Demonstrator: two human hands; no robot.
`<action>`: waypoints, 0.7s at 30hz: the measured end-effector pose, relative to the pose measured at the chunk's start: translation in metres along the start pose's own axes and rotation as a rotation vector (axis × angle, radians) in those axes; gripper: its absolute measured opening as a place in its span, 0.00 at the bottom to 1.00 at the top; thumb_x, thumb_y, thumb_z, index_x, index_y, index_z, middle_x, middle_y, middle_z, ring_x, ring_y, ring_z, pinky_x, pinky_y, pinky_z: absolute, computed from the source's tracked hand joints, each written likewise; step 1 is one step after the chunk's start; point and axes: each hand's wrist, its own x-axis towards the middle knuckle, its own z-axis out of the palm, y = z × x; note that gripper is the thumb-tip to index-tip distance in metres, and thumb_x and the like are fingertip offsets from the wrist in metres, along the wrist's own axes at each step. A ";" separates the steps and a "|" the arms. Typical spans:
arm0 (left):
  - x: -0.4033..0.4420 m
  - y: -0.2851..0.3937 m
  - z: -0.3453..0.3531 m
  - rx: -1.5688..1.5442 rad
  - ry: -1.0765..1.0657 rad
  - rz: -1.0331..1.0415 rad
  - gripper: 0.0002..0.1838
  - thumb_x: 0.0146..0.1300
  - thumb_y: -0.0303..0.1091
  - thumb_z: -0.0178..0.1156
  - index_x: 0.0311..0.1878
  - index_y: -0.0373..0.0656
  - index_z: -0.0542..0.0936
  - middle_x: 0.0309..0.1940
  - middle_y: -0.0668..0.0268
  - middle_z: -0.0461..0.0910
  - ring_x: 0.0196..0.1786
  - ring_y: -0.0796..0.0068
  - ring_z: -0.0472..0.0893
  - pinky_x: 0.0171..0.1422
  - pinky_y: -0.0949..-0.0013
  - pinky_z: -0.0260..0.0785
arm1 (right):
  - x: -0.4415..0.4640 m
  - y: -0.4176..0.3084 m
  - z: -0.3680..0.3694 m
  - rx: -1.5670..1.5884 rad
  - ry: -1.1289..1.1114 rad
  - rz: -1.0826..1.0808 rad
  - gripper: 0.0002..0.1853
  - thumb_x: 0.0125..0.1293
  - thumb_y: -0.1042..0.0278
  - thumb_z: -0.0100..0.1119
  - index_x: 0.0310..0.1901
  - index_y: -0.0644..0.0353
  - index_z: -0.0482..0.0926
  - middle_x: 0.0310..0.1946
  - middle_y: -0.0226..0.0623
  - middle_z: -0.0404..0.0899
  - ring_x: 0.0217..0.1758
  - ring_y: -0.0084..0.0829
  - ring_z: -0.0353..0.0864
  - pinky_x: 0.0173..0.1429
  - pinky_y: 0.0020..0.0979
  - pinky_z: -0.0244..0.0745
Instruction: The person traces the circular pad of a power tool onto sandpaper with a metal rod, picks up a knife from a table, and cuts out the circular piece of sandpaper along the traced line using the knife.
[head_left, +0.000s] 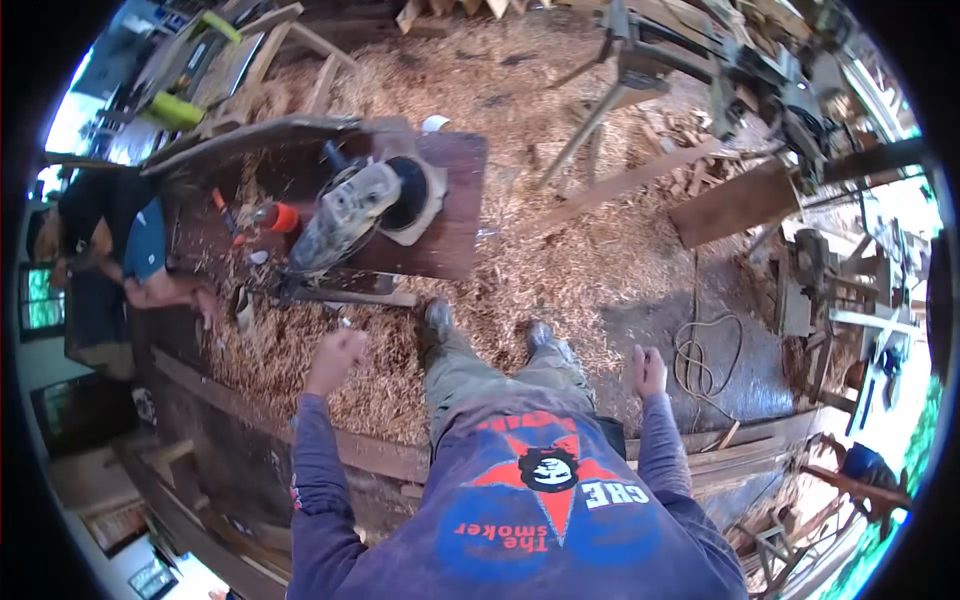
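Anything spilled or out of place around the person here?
Yes, mildly: wood shavings blanket much of the floor, right up to the person's boots, and a cord lies in loose loops near the right hand's side. Both look untidy underfoot; I see no clear damage.

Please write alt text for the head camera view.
The camera wearer's left hand and right hand are curled and apart above a floor strewn with wood shavings. Ahead, a dusty power tool lies over a dark wooden board; at left, another person's arm extends inward.
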 end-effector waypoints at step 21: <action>0.232 -0.075 -0.195 0.449 -0.407 0.079 0.39 0.45 0.37 0.78 0.64 0.41 0.76 0.52 0.53 0.85 0.56 0.58 0.84 0.63 0.59 0.74 | 0.072 -0.379 0.268 0.403 0.121 0.043 0.14 0.67 0.63 0.70 0.45 0.63 0.80 0.34 0.38 0.84 0.37 0.26 0.82 0.44 0.30 0.78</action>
